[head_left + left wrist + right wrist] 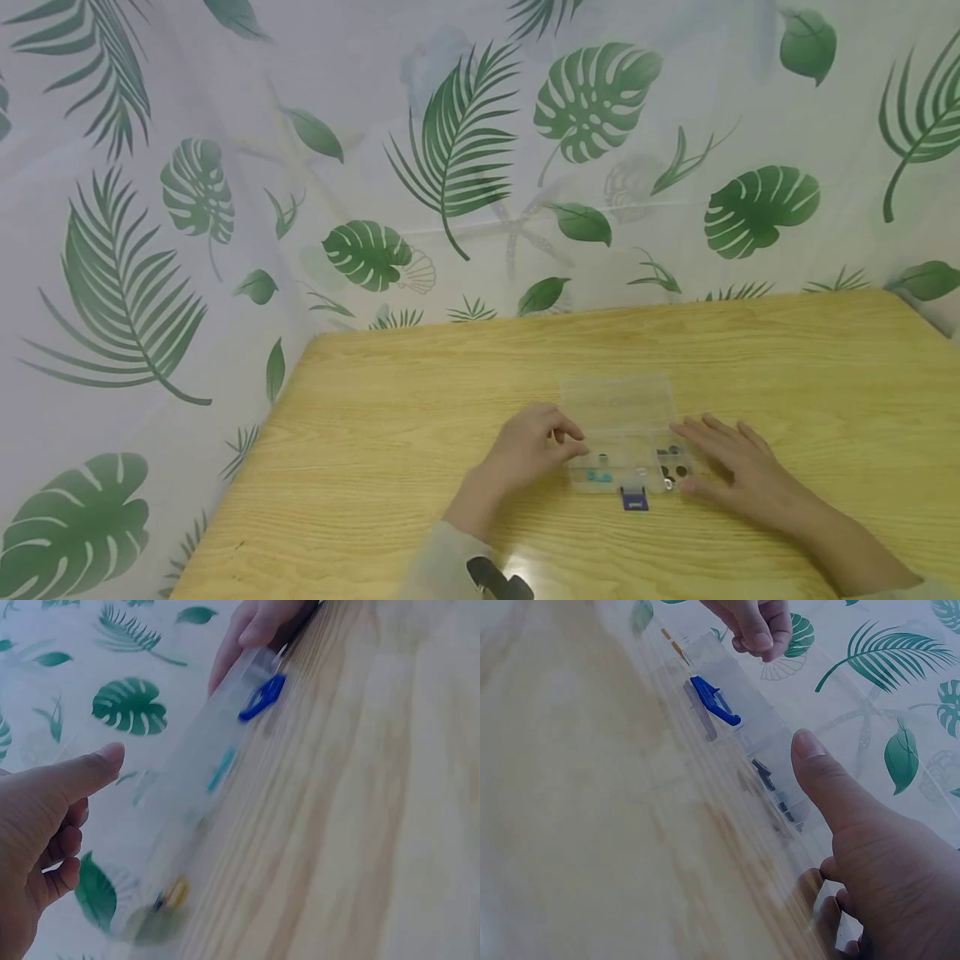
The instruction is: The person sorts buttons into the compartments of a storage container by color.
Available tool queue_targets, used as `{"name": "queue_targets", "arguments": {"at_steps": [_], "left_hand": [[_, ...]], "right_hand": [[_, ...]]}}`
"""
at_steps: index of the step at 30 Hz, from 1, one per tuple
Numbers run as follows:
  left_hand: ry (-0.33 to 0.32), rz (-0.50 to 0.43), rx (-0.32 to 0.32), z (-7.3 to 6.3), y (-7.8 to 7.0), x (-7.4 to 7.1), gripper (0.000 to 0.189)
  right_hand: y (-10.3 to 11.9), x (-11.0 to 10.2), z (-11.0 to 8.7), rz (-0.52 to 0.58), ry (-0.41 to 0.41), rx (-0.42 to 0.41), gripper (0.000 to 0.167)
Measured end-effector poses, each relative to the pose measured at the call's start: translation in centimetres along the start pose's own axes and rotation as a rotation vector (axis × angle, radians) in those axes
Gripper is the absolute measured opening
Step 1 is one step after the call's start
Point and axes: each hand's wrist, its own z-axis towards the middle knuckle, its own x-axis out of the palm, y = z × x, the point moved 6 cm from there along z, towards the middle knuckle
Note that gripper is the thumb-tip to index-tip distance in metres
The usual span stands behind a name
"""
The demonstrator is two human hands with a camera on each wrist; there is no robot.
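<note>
A clear plastic compartment box [622, 446] lies on the table, its transparent lid [615, 402] folded back. A blue latch [634, 499] sticks out at the near edge. Small light-blue pieces [598, 476] sit in the left part, black round pieces [681, 472] in the right compartments. My left hand [525, 448] hovers at the box's left end, fingers loosely bent; nothing shows between thumb and fingers in the left wrist view. Beside the right end is my right hand [738, 471], fingers extended and thumb apart; whether it touches the box I cannot tell.
The wood-grain table [390, 417] stretches out around the box. Behind it and to the left hangs a white cloth [480, 275] with green leaf prints. A small yellow piece [177, 892] shows at the box's left end in the left wrist view.
</note>
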Motion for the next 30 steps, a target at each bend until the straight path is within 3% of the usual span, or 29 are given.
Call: {"name": "queue_targets", "arguments": {"at_steps": [6,11,20,30], "left_hand": [[-0.015,-0.028,-0.081,-1.2,2.6,-1.7,0.011],[0.019,-0.053,-0.128,-1.8,4.3,-1.7,0.01],[0.121,-0.101,-0.123,-2.5,5.5,-0.6,0.017],[0.189,-0.106,-0.073,-2.5,6.1,0.4,0.008]], "right_hand": [[0.0,0.0,0.0,-0.001,0.001,0.003,0.067],[0.1,-0.2,0.0,-0.001,-0.001,0.002,0.067],[-0.1,0.0,0.0,0.001,0.006,0.0,0.066],[-0.1,0.0,0.0,-0.019,-0.004,-0.005,0.066]]}}
